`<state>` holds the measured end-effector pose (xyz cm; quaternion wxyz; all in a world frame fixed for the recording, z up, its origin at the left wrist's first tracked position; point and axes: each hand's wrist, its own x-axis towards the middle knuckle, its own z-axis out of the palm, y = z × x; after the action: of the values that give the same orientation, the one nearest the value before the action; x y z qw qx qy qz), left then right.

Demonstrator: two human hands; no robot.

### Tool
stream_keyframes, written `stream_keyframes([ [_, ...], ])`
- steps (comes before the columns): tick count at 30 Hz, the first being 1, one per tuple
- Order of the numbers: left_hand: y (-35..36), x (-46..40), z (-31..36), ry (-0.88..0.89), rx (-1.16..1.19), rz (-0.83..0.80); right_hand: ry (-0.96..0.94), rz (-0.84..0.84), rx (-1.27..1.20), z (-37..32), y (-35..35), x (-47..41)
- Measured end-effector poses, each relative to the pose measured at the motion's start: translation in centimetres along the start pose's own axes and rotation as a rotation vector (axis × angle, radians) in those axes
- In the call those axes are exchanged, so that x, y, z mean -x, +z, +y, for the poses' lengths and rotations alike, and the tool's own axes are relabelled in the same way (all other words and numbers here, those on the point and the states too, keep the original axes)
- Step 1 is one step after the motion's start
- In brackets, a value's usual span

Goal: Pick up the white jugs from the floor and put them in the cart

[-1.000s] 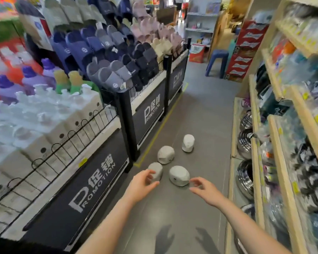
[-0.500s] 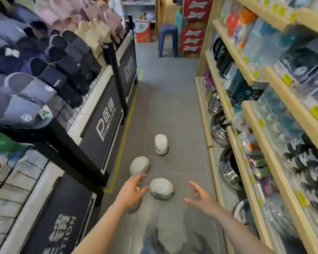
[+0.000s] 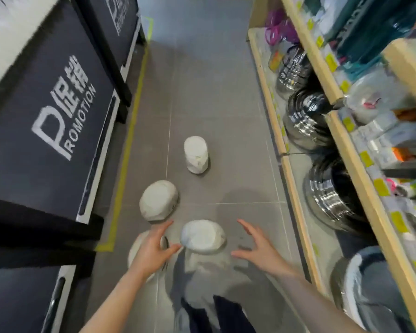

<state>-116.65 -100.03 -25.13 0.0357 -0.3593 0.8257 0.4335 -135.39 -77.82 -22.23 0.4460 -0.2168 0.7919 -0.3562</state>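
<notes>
Nearest white jug (image 3: 203,236) lies on its side on the floor (image 3: 216,97), long axis crosswise, directly between both hands. Left hand (image 3: 151,251) open, nearly touching its left end; right hand (image 3: 259,248) open, slightly farther off. Neither grips anything.

Your head camera catches a brightly, evenly lit aisle, with light falling from above: your shadow pools soft and grey on the floor (image 3: 216,92) at lower centre. Glare streaks the steel pots (image 3: 308,121) at right. Motion blur smears the shelf goods (image 3: 375,104) at upper right and the promotion sign (image 3: 65,111) at left; wide-angle distortion bows both edges.
</notes>
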Motion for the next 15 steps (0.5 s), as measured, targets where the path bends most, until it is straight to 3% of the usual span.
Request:
stream_keyframes([
  [3,6.1,-3.4,-5.5,0.011,0.062,-0.03,0.012,-0.021,-0.021,6.7,3.7,-6.2],
  [9,16.7,-10.4,-15.1,0.045,0.036,0.026,-0.161,-0.033,0.093,18.0,9.5,-16.3],
  [15,20.7,-14.1,-19.1,0.209,0.105,0.025,-0.281,-0.013,0.139,23.2,12.6,-20.8],
])
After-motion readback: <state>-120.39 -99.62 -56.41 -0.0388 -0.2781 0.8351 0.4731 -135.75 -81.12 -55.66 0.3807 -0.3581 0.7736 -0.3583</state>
